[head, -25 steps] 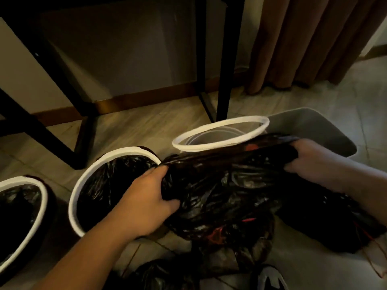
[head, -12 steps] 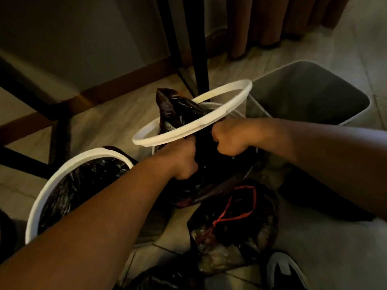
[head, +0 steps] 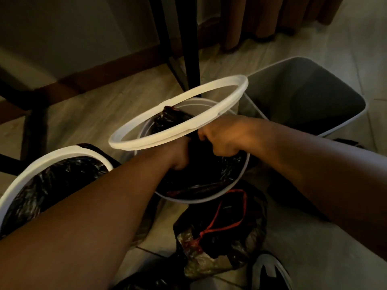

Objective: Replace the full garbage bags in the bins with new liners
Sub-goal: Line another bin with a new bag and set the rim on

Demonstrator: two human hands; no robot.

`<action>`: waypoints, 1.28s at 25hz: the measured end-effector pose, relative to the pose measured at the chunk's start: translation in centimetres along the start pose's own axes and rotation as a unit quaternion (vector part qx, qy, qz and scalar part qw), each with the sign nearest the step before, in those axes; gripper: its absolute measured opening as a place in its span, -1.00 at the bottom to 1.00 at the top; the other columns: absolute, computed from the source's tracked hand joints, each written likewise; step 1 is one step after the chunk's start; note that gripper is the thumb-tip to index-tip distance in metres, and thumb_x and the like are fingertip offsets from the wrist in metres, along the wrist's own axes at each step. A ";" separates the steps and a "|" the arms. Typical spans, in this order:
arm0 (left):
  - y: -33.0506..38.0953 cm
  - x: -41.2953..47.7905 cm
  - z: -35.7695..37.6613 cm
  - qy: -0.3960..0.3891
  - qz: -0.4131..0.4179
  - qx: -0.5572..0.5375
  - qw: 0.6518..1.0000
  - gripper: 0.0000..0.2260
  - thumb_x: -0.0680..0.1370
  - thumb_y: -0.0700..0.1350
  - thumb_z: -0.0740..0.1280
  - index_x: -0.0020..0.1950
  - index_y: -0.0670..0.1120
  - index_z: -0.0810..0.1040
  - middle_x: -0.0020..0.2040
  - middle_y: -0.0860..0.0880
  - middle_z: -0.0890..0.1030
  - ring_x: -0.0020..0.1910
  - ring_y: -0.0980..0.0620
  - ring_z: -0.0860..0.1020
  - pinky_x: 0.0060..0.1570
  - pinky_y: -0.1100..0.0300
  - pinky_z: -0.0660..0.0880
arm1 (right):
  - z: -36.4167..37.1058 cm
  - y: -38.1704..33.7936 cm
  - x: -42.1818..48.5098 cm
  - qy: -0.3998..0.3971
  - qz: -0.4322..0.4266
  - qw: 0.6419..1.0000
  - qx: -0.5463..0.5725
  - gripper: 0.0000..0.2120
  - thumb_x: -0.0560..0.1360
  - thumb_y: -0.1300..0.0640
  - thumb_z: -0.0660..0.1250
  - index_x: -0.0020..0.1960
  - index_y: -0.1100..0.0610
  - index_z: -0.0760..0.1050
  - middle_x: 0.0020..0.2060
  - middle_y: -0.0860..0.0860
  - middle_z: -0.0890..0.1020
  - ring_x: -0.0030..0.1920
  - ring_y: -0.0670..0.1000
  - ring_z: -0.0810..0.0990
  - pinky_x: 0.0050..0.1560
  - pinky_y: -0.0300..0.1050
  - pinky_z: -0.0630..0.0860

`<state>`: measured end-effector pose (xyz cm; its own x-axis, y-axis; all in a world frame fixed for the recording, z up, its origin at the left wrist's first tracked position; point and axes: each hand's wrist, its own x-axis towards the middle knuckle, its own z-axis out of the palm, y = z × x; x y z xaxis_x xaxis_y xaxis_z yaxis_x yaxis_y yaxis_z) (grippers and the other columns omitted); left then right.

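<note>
Head view only.

- Both hands are fists, side by side over the open round bin (head: 199, 200). Left hand (head: 180, 156) is curled into the bunched black liner (head: 209, 176). Right hand (head: 223, 141) is clamped on the same plastic, just beside it.
- Loose white ring (head: 155, 139) hangs tilted over the bin, low edge at the knuckles, high edge away toward the grey bin (head: 303, 97). Can't tell whether either hand actually pinches the ring or it only rests on them.
- Key relation: the liner mass lies below and beyond the grips, inside the bin. One corner pokes up through the ring on the far left. The ring's long axis runs low-left to high-right, across the forearms.
- Judgement: the liner mouth needs spreading outward from the two fists over the bin rim, then the ring comes down flat. Right hand is nearer the ring's high side, left is nearer the low end.
- Risk: the tilted ring traps a fold.

Nearby are a tied full bag (head: 222, 233) on the floor and an already lined bin (head: 69, 152) on the left.
</note>
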<state>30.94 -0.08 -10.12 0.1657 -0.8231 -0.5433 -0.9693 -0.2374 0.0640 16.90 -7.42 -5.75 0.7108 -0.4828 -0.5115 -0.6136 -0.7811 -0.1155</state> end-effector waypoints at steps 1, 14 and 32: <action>-0.2 -0.4 -0.6 0.033 0.008 -0.033 0.999 -0.61 0.61 -0.07 0.36 0.44 -0.06 0.51 0.32 -0.16 0.60 0.30 -0.16 0.57 0.28 0.07 0.48 | -0.4 0.4 -1.3 0.051 0.017 0.998 0.031 -0.69 0.57 0.18 0.36 0.31 0.11 0.55 0.16 0.07 0.61 0.17 0.14 0.61 0.17 0.02 0.60; 1.0 -7.1 -1.8 0.238 -0.055 -0.096 0.965 -0.92 0.65 -0.04 0.29 0.10 0.01 0.54 -0.09 0.02 0.55 -0.14 -0.04 0.56 -0.16 0.16 0.47 | -0.7 -0.6 -4.2 0.223 0.077 0.966 0.108 -0.81 0.66 0.11 0.28 0.21 0.16 0.56 0.12 0.15 0.65 0.14 0.16 0.63 0.16 0.05 0.59; 0.2 -11.7 0.1 0.240 -0.093 -0.282 0.924 -0.60 0.52 -0.03 0.35 0.37 0.03 0.60 0.22 0.01 0.70 0.21 -0.06 0.63 0.04 0.25 0.41 | 2.2 3.3 -7.3 0.423 0.083 0.899 0.078 -0.68 0.66 0.06 0.25 0.38 -0.04 0.57 0.17 0.06 0.57 0.04 0.14 0.61 -0.05 0.06 0.63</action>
<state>28.81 9.50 -3.82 0.5126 -0.8430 -0.1629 -0.6900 -0.5174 0.5061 8.95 -5.62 -4.28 0.5717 -0.7675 0.2898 -0.7289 -0.6373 -0.2499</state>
